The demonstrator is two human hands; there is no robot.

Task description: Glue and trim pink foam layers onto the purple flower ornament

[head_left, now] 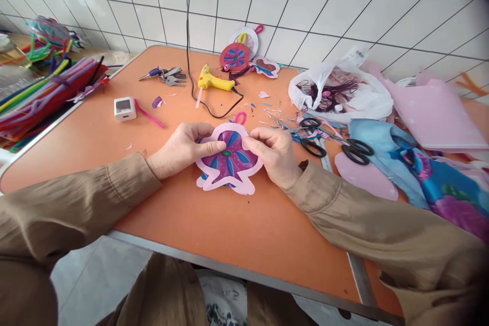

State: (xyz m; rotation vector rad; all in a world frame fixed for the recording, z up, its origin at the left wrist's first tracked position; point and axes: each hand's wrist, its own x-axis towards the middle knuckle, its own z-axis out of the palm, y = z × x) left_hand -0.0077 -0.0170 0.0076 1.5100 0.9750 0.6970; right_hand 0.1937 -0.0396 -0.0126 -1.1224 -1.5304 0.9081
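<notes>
Between my hands is a flower-shaped paper ornament (237,164) with a pale pink border, a purple and blue patterned middle and a pink loop at its top. My left hand (183,148) grips its left side, the thumb lying across the front near the green centre. On the opposite side, my right hand (275,154) pinches the upper right border between thumb and fingers. Another layer with blue edges peeks out behind the lower left of the ornament. The fingers behind it are mostly hidden.
Beyond my hands lie a yellow glue gun (214,80), keys (171,76) and a white adapter (125,109). Black-handled scissors (357,151), paper scraps, a white plastic bag (344,91) and blue fabric (389,142) are at right. Pipe cleaners (53,86) fill the left.
</notes>
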